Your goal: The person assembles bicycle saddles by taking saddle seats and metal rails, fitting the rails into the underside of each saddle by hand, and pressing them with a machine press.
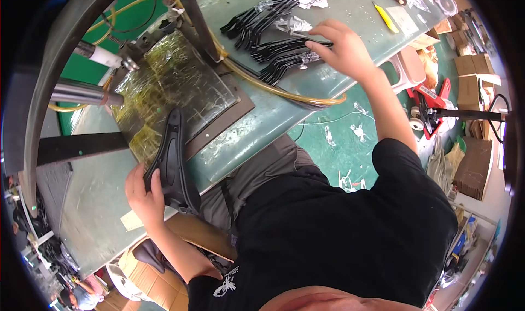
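My left hand [145, 195] grips the wide end of a black bicycle saddle base [172, 169], its thumb lying over the edge. The narrow end points away from me, over the front of a film-covered plate [175, 76]. Farther right, my right hand [345, 47] hovers at the near ends of a bundle of bent black metal saddle rails [284, 50]. Its thumb and fingers are apart, with nothing visibly between them. Whether a fingertip touches a rail is hard to see. Another bundle of the same rails [260, 20] lies just beyond, with clear plastic wrap around it.
A press frame with metal cylinders [87, 91] stands at the left. A yellow hose [273, 91] crosses the bench [240, 141]. A yellow cutter [386, 18] lies at the far right. Beyond the bench are a stool [407, 68], a red jack [435, 100] and cardboard boxes [473, 163].
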Tool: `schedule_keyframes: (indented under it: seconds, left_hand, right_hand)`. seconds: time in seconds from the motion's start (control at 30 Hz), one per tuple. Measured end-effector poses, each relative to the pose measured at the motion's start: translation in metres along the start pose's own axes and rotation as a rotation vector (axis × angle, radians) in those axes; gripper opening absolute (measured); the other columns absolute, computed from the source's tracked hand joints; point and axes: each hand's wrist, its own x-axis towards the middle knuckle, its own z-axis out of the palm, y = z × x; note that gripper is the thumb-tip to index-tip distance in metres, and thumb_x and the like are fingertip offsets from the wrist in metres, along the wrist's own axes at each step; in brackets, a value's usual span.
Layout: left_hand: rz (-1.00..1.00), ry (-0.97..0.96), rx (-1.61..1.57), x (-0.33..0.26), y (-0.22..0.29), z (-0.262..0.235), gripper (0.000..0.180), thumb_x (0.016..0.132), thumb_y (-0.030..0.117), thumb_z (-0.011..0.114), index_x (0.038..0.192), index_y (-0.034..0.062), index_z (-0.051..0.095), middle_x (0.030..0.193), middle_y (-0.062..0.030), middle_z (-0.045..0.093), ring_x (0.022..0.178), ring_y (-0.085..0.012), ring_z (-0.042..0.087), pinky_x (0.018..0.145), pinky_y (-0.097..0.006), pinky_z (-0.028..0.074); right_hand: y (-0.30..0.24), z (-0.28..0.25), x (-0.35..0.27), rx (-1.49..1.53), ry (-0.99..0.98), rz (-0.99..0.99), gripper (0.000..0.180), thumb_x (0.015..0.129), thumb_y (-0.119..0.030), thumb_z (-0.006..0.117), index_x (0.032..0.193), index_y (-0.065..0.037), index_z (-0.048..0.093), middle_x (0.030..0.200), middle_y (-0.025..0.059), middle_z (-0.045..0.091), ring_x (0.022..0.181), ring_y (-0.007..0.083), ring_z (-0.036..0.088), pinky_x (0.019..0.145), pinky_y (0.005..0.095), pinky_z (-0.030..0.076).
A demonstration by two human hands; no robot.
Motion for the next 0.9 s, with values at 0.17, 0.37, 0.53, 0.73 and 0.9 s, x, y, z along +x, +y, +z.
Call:
schedule_keyframes:
  seconds: [0.17, 0.37, 0.53, 0.73, 0.9]
  left_hand:
    - [-0.393, 0.077, -0.299, -0.034, -0.009, 0.011, 0.056, 0.099, 0.020, 0.075, 0.145, -0.0028, 0.052, 0.139, -0.0189, 0.064, 0.121, -0.0299, 0.063, 0.105, -0.039, 0.049]
    - [-0.454, 0.058, -0.238, -0.042, -0.015, 0.018, 0.058, 0.101, 0.025, 0.073, 0.147, -0.0027, 0.051, 0.139, -0.0206, 0.063, 0.122, -0.0313, 0.062, 0.107, -0.040, 0.047]
    - [-0.464, 0.114, -0.251, -0.048, -0.018, 0.021, 0.058, 0.099, 0.023, 0.075, 0.146, -0.0025, 0.051, 0.139, -0.0197, 0.061, 0.124, -0.0309, 0.060, 0.110, -0.041, 0.044]
    - [-0.459, 0.113, -0.277, -0.042, -0.015, 0.020, 0.058, 0.097, 0.021, 0.077, 0.144, -0.0022, 0.052, 0.138, -0.0193, 0.059, 0.124, -0.0294, 0.059, 0.110, -0.040, 0.043]
    - [-0.522, 0.012, -0.324, -0.050, -0.029, 0.002, 0.049, 0.098, 0.024, 0.076, 0.136, -0.0032, 0.059, 0.136, -0.0174, 0.062, 0.120, -0.0261, 0.059, 0.106, -0.036, 0.045]
  right_hand:
    - [-0.032, 0.020, -0.038, -0.062, 0.139, 0.113, 0.025, 0.088, -0.021, 0.080, 0.109, -0.009, 0.074, 0.097, 0.0087, 0.065, 0.083, 0.0325, 0.069, 0.069, 0.0408, 0.057]
    - [-0.044, 0.042, -0.064, -0.106, 0.192, -0.072, 0.010, 0.086, -0.010, 0.076, 0.092, -0.008, 0.068, 0.091, 0.0075, 0.062, 0.074, 0.0315, 0.067, 0.065, 0.0436, 0.057]
    - [0.010, 0.040, -0.092, -0.514, -0.250, 0.584, 0.009, 0.086, -0.012, 0.067, 0.094, -0.008, 0.067, 0.100, 0.0150, 0.070, 0.085, 0.0372, 0.075, 0.074, 0.0466, 0.062]
    - [0.112, -0.054, -0.124, -0.668, -0.159, 0.877, 0.024, 0.087, -0.016, 0.059, 0.099, -0.003, 0.075, 0.098, 0.0232, 0.076, 0.094, 0.0416, 0.074, 0.083, 0.0524, 0.059]
    - [0.175, -0.103, -0.212, -0.776, -0.797, 1.093, 0.031, 0.081, -0.009, 0.066, 0.107, 0.003, 0.077, 0.112, 0.0285, 0.074, 0.106, 0.0404, 0.074, 0.095, 0.0472, 0.058]
